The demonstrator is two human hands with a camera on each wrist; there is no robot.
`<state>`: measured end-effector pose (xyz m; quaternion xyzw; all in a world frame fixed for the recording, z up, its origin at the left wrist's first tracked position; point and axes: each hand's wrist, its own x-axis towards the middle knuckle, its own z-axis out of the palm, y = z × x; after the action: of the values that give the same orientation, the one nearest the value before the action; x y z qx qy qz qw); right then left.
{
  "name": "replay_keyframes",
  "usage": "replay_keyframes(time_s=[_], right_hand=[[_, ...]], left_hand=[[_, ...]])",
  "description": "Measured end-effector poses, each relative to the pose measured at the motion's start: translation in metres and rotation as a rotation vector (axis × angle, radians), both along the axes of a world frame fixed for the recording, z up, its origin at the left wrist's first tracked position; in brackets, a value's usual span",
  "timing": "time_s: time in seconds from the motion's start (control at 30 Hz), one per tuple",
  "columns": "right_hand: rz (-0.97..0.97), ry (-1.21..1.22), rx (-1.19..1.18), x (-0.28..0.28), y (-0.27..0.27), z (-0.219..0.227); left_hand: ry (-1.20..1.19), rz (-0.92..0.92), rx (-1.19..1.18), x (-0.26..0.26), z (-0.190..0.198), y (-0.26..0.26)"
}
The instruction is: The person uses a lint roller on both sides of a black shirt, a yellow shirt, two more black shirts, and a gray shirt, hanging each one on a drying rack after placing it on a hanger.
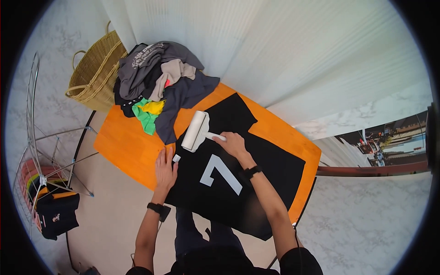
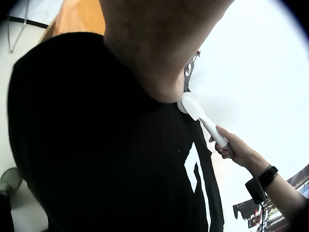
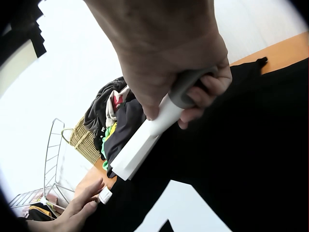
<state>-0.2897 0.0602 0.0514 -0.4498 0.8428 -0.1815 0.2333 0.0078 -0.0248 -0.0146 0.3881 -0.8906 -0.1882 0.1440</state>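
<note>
A black shirt point(image 1: 270, 160) with a white number 7 point(image 1: 221, 175) lies spread on the orange table. My right hand point(image 1: 233, 144) grips the grey-and-white handle of a lint roller point(image 3: 166, 116). The roller's white head point(image 1: 195, 131) is over the shirt's upper part, left of the number. My left hand point(image 1: 166, 170) rests at the shirt's left edge, fingers fairly straight, beside a small white tag point(image 3: 105, 195). In the left wrist view, the left hand's fingers are hidden behind the wrist.
A pile of clothes point(image 1: 183, 94) sits on the far left of the table point(image 1: 121, 133). Behind it stands a wicker basket point(image 1: 98, 68). A metal drying rack point(image 1: 43, 178) with small garments is at the left, and a pale curtain point(image 1: 256, 55) hangs behind the table.
</note>
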Motion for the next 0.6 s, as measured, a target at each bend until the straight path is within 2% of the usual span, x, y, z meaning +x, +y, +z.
replay_keyframes(time_s=[0.03, 0.07, 0.13, 0.17, 0.23, 0.33, 0.4, 0.5, 0.6], right_hand=[[0.007, 0.007, 0.005, 0.005, -0.012, 0.0], [0.008, -0.003, 0.009, 0.009, -0.021, 0.001], [-0.001, -0.023, 0.019, 0.015, -0.033, 0.002], [0.001, -0.018, 0.025, 0.018, -0.031, 0.005], [-0.03, -0.072, 0.001, 0.021, -0.026, 0.013], [-0.04, -0.056, -0.007, 0.016, 0.014, 0.026], [-0.047, -0.021, 0.01, 0.007, 0.053, 0.025], [-0.087, 0.016, 0.107, -0.013, 0.122, 0.019], [-0.138, 0.015, 0.137, -0.034, 0.196, 0.021]], left_hand=[[-0.02, -0.015, 0.013, -0.005, 0.0, -0.014], [-0.03, -0.01, -0.088, -0.012, 0.004, -0.027], [-0.104, 0.011, -0.028, -0.022, 0.015, -0.055], [-0.183, 0.026, 0.024, -0.026, 0.018, -0.065], [-0.173, 0.068, 0.009, -0.029, 0.013, -0.086], [-0.171, 0.093, -0.061, -0.019, 0.004, -0.096], [-0.171, 0.071, -0.119, -0.018, 0.011, -0.088], [-0.102, 0.045, -0.172, -0.014, 0.024, -0.046], [-0.032, -0.064, -0.079, -0.02, 0.028, 0.01]])
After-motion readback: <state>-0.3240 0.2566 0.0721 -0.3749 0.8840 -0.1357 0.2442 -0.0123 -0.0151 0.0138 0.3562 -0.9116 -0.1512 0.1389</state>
